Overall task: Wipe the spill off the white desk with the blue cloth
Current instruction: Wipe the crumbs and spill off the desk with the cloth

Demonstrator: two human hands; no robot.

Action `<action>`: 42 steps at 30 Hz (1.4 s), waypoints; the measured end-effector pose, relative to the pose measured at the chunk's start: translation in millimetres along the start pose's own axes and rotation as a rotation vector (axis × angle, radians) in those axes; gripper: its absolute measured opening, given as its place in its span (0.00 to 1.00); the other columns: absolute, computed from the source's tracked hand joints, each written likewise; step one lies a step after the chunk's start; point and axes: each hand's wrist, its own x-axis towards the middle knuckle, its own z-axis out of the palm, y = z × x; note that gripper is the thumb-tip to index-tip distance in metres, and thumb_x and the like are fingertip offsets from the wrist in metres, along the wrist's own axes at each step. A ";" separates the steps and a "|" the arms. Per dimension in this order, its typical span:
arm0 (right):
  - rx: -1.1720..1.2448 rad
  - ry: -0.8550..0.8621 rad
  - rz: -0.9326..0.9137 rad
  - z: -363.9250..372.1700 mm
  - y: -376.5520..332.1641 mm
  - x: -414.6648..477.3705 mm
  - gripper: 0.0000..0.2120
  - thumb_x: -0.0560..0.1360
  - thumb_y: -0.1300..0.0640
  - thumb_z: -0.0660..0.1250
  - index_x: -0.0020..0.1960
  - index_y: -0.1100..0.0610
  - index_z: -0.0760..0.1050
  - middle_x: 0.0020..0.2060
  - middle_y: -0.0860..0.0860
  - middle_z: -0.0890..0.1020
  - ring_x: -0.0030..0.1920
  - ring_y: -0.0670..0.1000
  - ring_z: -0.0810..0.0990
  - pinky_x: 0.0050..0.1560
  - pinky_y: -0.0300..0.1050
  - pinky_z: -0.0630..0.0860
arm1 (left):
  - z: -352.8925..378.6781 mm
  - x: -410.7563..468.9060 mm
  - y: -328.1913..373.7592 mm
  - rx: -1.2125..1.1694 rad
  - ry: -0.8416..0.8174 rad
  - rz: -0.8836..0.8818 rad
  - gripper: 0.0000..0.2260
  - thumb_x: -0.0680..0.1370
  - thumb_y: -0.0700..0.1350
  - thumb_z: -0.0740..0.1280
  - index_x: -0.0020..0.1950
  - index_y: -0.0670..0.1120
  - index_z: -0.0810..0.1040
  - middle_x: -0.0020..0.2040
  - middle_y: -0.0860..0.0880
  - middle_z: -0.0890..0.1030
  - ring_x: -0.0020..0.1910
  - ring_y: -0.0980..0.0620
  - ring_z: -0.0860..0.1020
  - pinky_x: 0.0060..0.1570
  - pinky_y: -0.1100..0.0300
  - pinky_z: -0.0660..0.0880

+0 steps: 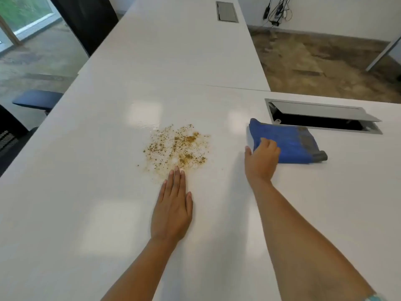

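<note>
Two hands are showing: the left hand and the right hand. One cloth is lying on the bench. One spill is sitting there, made of many small brown specks, too many and too fine to count. Two cable hatches are showing in the bench top: a near hatch and a far hatch. One tangle of cables is hanging at the wall; its separate leads cannot be counted. One window is showing at the far left.
</note>
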 end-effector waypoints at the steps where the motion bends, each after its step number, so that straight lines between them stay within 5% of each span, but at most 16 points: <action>1: -0.032 -0.023 0.055 -1.1 1.7 6.6 0.21 0.77 0.51 0.64 0.61 0.66 0.69 0.58 0.61 0.73 0.58 0.59 0.71 0.57 0.50 0.70 | -1.3 -0.1 0.1 -0.002 0.012 -0.010 0.25 0.80 0.52 0.43 0.76 0.43 0.49 0.77 0.47 0.49 0.75 0.52 0.46 0.71 0.60 0.41; 5: -0.074 -0.032 0.125 3.2 8.8 28.1 0.17 0.77 0.54 0.65 0.58 0.67 0.72 0.57 0.62 0.74 0.57 0.61 0.71 0.55 0.53 0.71 | 1.7 -0.3 -1.3 -0.031 0.028 0.000 0.26 0.79 0.53 0.41 0.76 0.45 0.45 0.77 0.49 0.45 0.75 0.56 0.41 0.72 0.60 0.42; 8: 0.140 0.012 0.210 3.1 6.6 38.0 0.10 0.77 0.58 0.63 0.52 0.65 0.76 0.52 0.61 0.78 0.53 0.61 0.75 0.47 0.54 0.74 | 1.2 2.0 -2.0 -0.039 0.040 0.001 0.25 0.80 0.53 0.41 0.76 0.46 0.45 0.77 0.50 0.45 0.75 0.58 0.40 0.72 0.61 0.41; 14: 0.758 0.086 0.432 -36.0 -8.8 56.8 0.05 0.78 0.59 0.60 0.49 0.59 0.73 0.41 0.50 0.76 0.45 0.51 0.74 0.32 0.29 0.66 | -6.6 0.7 -0.2 -0.093 0.095 -0.015 0.25 0.80 0.51 0.45 0.76 0.45 0.49 0.77 0.50 0.49 0.75 0.58 0.43 0.72 0.63 0.42; 20: 0.917 0.137 0.519 -75.1 -35.0 88.2 0.14 0.79 0.56 0.54 0.62 0.59 0.71 0.52 0.51 0.75 0.51 0.50 0.74 0.52 0.42 0.72 | -24.5 15.0 -6.9 -0.113 0.218 -0.078 0.24 0.81 0.49 0.47 0.76 0.46 0.49 0.77 0.50 0.50 0.75 0.57 0.46 0.73 0.61 0.45; 23: 1.036 0.169 0.490 -91.2 -42.1 97.7 0.14 0.79 0.56 0.54 0.62 0.58 0.70 0.54 0.52 0.77 0.53 0.52 0.77 0.54 0.45 0.75 | -37.4 26.2 -27.4 -0.114 0.263 -0.148 0.24 0.81 0.50 0.46 0.76 0.45 0.49 0.77 0.50 0.49 0.75 0.57 0.45 0.73 0.61 0.44; 29: 0.879 0.218 -0.044 -131.3 -74.1 91.1 0.14 0.79 0.58 0.52 0.63 0.58 0.67 0.47 0.45 0.75 0.44 0.39 0.74 0.41 0.27 0.69 | -53.4 31.4 -76.4 -0.036 0.284 -0.262 0.25 0.80 0.49 0.45 0.75 0.42 0.51 0.77 0.46 0.52 0.75 0.54 0.48 0.73 0.58 0.45; 32: 0.694 0.075 -0.222 -117.7 -92.1 87.8 0.10 0.78 0.59 0.56 0.57 0.55 0.72 0.43 0.45 0.75 0.39 0.35 0.72 0.39 0.23 0.68 | -52.2 32.3 -92.1 0.011 0.253 -0.282 0.25 0.79 0.49 0.45 0.75 0.41 0.52 0.77 0.45 0.53 0.75 0.52 0.49 0.74 0.56 0.46; 34: 0.598 -0.212 -0.252 -91.6 -99.4 84.6 0.07 0.78 0.53 0.58 0.53 0.51 0.73 0.41 0.45 0.76 0.38 0.38 0.73 0.41 0.31 0.70 | -51.4 34.6 -97.1 0.027 0.241 -0.283 0.25 0.79 0.49 0.44 0.75 0.41 0.52 0.77 0.45 0.53 0.75 0.52 0.49 0.74 0.56 0.46; 37: 0.457 -0.658 -0.217 -48.5 -100.4 71.6 0.16 0.79 0.44 0.57 0.61 0.52 0.71 0.55 0.49 0.77 0.53 0.49 0.76 0.51 0.43 0.69 | -50.2 40.1 -99.6 0.046 0.222 -0.271 0.25 0.79 0.49 0.44 0.75 0.41 0.52 0.77 0.45 0.53 0.75 0.53 0.48 0.73 0.56 0.46; 42: 0.184 -0.610 -0.315 12.7 -96.0 45.4 0.24 0.80 0.45 0.52 0.73 0.55 0.60 0.70 0.56 0.68 0.69 0.57 0.68 0.64 0.50 0.66 | -46.7 48.9 -108.2 0.042 0.196 -0.265 0.25 0.79 0.49 0.44 0.75 0.40 0.53 0.76 0.44 0.54 0.75 0.53 0.49 0.73 0.56 0.46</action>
